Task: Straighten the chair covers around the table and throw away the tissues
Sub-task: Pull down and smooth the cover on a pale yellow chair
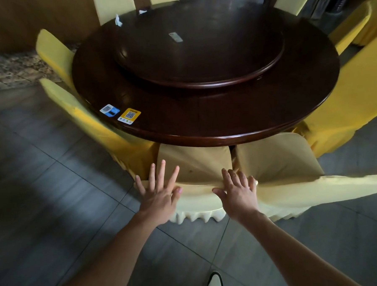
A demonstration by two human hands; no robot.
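The person stands at the near side of the round dark-wood bench [204, 129], both arms stretched to the top edge of the nearest chair's yellow chair cover [195, 164]. The left hand [160, 193] lies flat on the backrest's left corner, fingers straight and spread, gripping nothing. The right hand [238, 191] rests at the right corner with fingers bent over the edge; the fabric puckers towards it, so it appears to be grasping a fold, though the grip itself is partly hidden. The cover looks soft, light and stretchy, with creases running from the seat to the right hand and a pleated skirt hanging below; it should slide readily over the frame, and in my judgement is best taken at the two top corners and drawn down evenly. A second covered chair [278, 157] stands just beside on the right, its cloth touching or overlapping the first, which may drag along. Further covered chairs ring the bench. Two crumpled tissues [118, 20] lie near the far rim, well apart from the hands and out of reach from here. A lazy Susan [201, 72] occupies the middle, carrying a small grey object; two QR-code stickers [129, 116] sit near the left rim. A shoe tip [215, 281] shows on the tiled floor [54, 193].
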